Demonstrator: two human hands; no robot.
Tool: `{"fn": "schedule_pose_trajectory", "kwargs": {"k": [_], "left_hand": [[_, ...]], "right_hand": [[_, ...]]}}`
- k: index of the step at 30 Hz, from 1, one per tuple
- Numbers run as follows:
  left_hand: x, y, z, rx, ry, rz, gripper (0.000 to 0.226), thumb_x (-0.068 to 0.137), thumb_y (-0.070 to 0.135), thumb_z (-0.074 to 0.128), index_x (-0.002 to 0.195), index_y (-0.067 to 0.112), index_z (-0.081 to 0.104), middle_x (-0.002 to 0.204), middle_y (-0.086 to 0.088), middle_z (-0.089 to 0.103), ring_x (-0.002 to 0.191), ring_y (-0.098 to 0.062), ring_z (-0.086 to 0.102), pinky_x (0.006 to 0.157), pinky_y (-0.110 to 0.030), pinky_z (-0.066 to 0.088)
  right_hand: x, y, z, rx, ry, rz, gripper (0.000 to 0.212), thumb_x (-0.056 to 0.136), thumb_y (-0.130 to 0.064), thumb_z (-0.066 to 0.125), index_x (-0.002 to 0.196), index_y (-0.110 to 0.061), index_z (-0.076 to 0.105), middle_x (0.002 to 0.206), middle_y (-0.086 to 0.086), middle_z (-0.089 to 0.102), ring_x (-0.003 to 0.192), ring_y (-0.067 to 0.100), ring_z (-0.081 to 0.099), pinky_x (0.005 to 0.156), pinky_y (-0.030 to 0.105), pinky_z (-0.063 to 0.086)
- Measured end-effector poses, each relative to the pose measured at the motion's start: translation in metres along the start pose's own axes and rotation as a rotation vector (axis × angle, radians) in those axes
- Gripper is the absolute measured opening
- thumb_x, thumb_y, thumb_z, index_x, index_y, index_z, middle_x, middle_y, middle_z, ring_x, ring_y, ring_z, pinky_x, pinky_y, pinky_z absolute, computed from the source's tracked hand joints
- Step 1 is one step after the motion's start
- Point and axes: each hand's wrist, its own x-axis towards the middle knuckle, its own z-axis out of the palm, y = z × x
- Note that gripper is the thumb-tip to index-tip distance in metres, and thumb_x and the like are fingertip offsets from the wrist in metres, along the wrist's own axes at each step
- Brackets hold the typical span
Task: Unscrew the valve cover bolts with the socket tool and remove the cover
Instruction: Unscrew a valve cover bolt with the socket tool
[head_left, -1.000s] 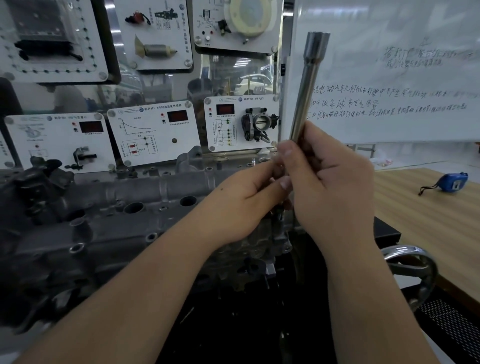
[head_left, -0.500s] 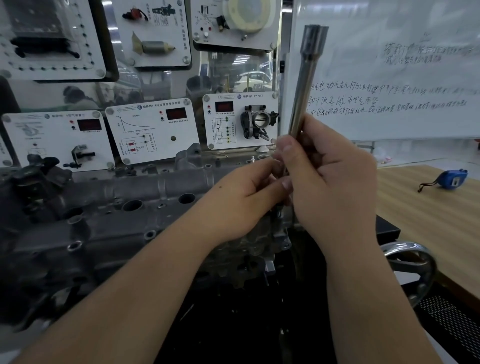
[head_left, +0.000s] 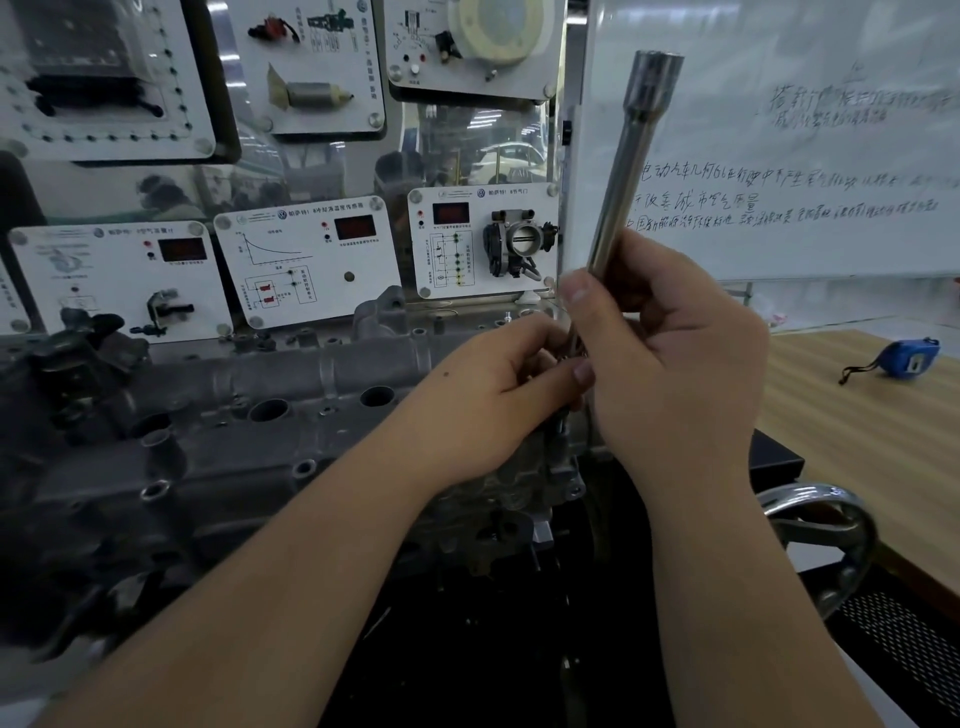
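Right hand (head_left: 670, 374) is wrapped around the lower end of the socket tool (head_left: 631, 171), thumb up against the shaft, fingers curled round it. The tool stands nearly upright, leaning a touch to the right, its wide socket end at the top, in front of the whiteboard (head_left: 810, 156). Left hand (head_left: 493, 395) comes in from the left, fingertips bunched against the tool's bottom end just under the right thumb; what they pinch there is hidden. Both hands hover just above the right end of the valve cover (head_left: 234, 415), the grey cast piece stretching off to the left with round holes along it. Behind it, white display panels (head_left: 306, 260) with red readouts. Off right, a wooden table (head_left: 852, 431) with a blue tape measure (head_left: 909, 358), and a chrome handwheel (head_left: 826, 540) below.
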Motion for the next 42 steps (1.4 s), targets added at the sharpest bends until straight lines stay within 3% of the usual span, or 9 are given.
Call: {"fn": "schedule_pose_trajectory", "kwargs": {"k": [4, 8, 14, 19, 22, 27, 35, 39, 42], "left_hand": [[0.0005, -0.0007, -0.0010, 0.002, -0.023, 0.016, 0.015, 0.107, 0.034, 0.051, 0.101, 0.035, 0.064, 0.090, -0.004, 0.072, 0.083, -0.035, 0.066, 0.073, -0.050, 0.055], [-0.0004, -0.0026, -0.0023, -0.023, -0.045, 0.009, 0.020, 0.103, 0.037, 0.048, 0.111, 0.030, 0.066, 0.098, 0.001, 0.074, 0.092, -0.030, 0.068, 0.084, -0.054, 0.054], [0.0013, -0.0040, -0.0019, -0.056, -0.018, 0.001, 0.030, 0.096, 0.041, 0.050, 0.109, 0.020, 0.067, 0.098, -0.006, 0.075, 0.095, -0.043, 0.067, 0.085, -0.063, 0.053], [0.0013, -0.0028, -0.0016, -0.070, -0.010, -0.002, 0.025, 0.096, 0.041, 0.052, 0.106, 0.023, 0.066, 0.095, 0.006, 0.076, 0.089, -0.047, 0.066, 0.077, -0.064, 0.054], [0.0001, -0.0022, -0.0019, -0.057, 0.001, 0.009, 0.019, 0.098, 0.039, 0.053, 0.103, 0.026, 0.066, 0.093, 0.010, 0.076, 0.086, -0.046, 0.066, 0.073, -0.062, 0.054], [-0.0001, -0.0015, -0.0013, -0.075, -0.003, -0.003, 0.028, 0.097, 0.040, 0.056, 0.119, 0.025, 0.065, 0.103, -0.011, 0.074, 0.095, -0.046, 0.068, 0.079, -0.063, 0.056], [0.0007, -0.0036, -0.0001, -0.054, 0.018, -0.031, 0.020, 0.102, 0.032, 0.062, 0.116, 0.020, 0.065, 0.091, -0.008, 0.073, 0.084, -0.043, 0.067, 0.069, -0.062, 0.055], [-0.0001, -0.0015, -0.0011, -0.070, -0.006, -0.027, 0.025, 0.101, 0.038, 0.055, 0.118, 0.025, 0.067, 0.099, -0.005, 0.076, 0.093, -0.040, 0.070, 0.081, -0.061, 0.057], [0.0001, -0.0039, -0.0020, -0.073, -0.029, -0.025, 0.022, 0.106, 0.029, 0.052, 0.121, 0.022, 0.067, 0.106, -0.003, 0.076, 0.099, -0.025, 0.072, 0.092, -0.052, 0.056]], "right_hand": [[0.0002, -0.0018, -0.0011, 0.023, -0.062, 0.017, 0.015, 0.098, -0.027, 0.062, 0.107, -0.031, 0.072, 0.080, -0.008, 0.069, 0.063, 0.014, 0.066, 0.058, 0.022, 0.052], [0.0000, -0.0053, -0.0025, 0.010, -0.103, 0.001, 0.016, 0.101, -0.023, 0.055, 0.105, -0.022, 0.071, 0.084, -0.007, 0.071, 0.074, 0.012, 0.070, 0.060, 0.025, 0.058], [-0.0007, -0.0041, -0.0007, 0.098, -0.119, 0.056, 0.045, 0.102, -0.015, 0.051, 0.147, -0.017, 0.051, 0.104, -0.008, 0.076, 0.097, 0.005, 0.072, 0.067, 0.015, 0.056], [-0.0009, -0.0044, -0.0009, 0.109, -0.125, 0.051, 0.048, 0.103, -0.017, 0.049, 0.150, -0.018, 0.047, 0.106, -0.006, 0.076, 0.098, 0.007, 0.073, 0.073, 0.021, 0.059], [-0.0018, -0.0040, -0.0001, 0.118, -0.120, 0.047, 0.043, 0.102, -0.022, 0.049, 0.145, -0.025, 0.052, 0.106, -0.008, 0.076, 0.100, 0.008, 0.073, 0.071, 0.023, 0.058], [-0.0009, -0.0060, 0.0016, 0.104, -0.103, 0.016, 0.031, 0.097, -0.028, 0.055, 0.124, -0.044, 0.056, 0.099, -0.016, 0.075, 0.091, 0.009, 0.073, 0.065, 0.019, 0.056], [-0.0001, -0.0024, 0.0002, 0.044, -0.079, 0.025, 0.016, 0.096, -0.029, 0.063, 0.109, -0.036, 0.068, 0.084, -0.020, 0.070, 0.070, 0.004, 0.066, 0.064, 0.019, 0.051], [-0.0014, -0.0071, 0.0008, 0.007, -0.095, -0.001, 0.013, 0.098, -0.030, 0.056, 0.103, -0.037, 0.065, 0.086, -0.011, 0.070, 0.075, 0.014, 0.069, 0.061, 0.029, 0.056], [-0.0029, -0.0066, 0.0012, -0.023, -0.099, -0.003, 0.016, 0.099, -0.030, 0.053, 0.097, -0.021, 0.066, 0.085, -0.001, 0.068, 0.072, 0.018, 0.067, 0.061, 0.040, 0.055]]}}
